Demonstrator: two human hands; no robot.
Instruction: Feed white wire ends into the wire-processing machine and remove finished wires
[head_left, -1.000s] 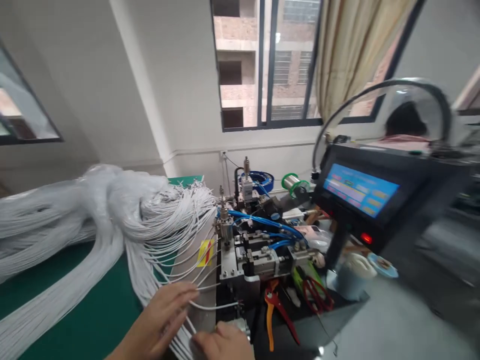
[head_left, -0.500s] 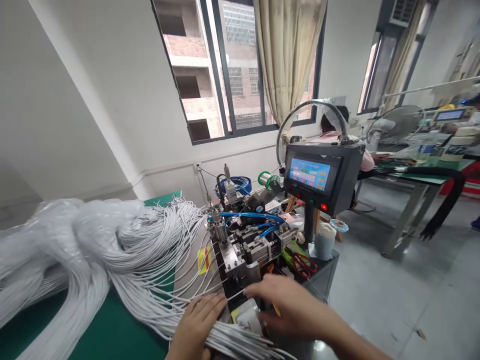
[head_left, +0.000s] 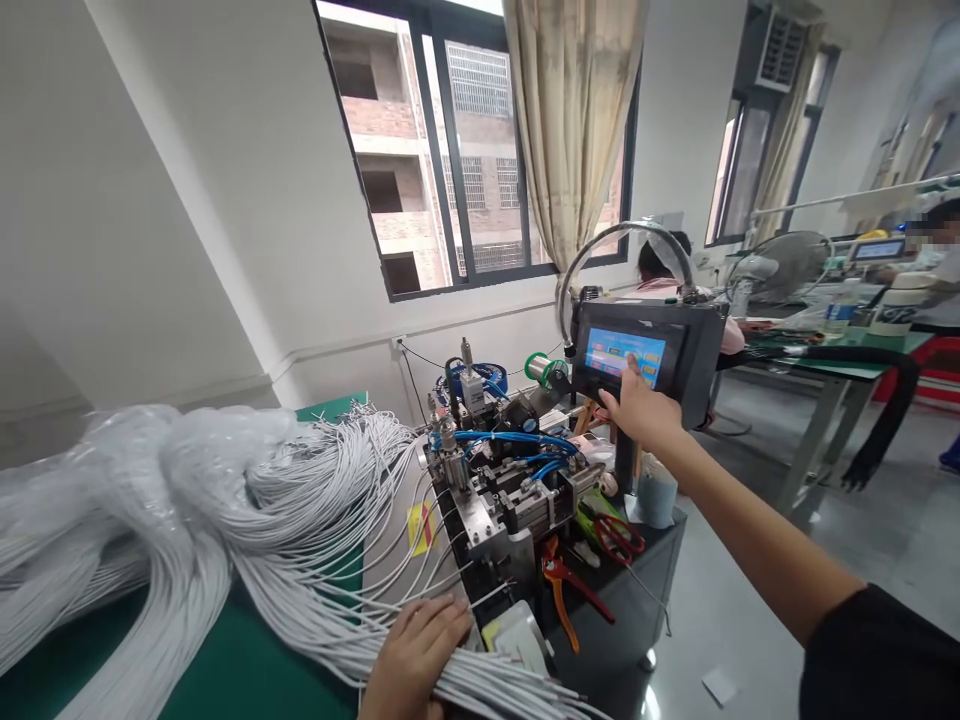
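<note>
My left hand (head_left: 420,650) rests at the table's edge with its fingers closed on a white cable (head_left: 491,593). The cable's tip points at the front of the wire-processing machine (head_left: 480,520). Under and beside that hand runs a bundle of white cables (head_left: 502,683), their ends hanging over to the right. Raised to the control box, my right hand (head_left: 649,408) holds nothing. Its index finger is stretched out onto the lit touchscreen (head_left: 611,350), with the thumb held apart and the other fingers curled.
Large piles of white cables (head_left: 315,490), partly in clear plastic, cover the green table (head_left: 202,660). Orange-handled pliers (head_left: 566,590) and red-handled scissors (head_left: 619,540) lie right of the machine. A person in pink (head_left: 664,285) sits behind the control box; another works at far right.
My right hand has left the cable tip at the machine and moved up and right to the touchscreen. The pliers have come into view. My left hand stays on the cables.
</note>
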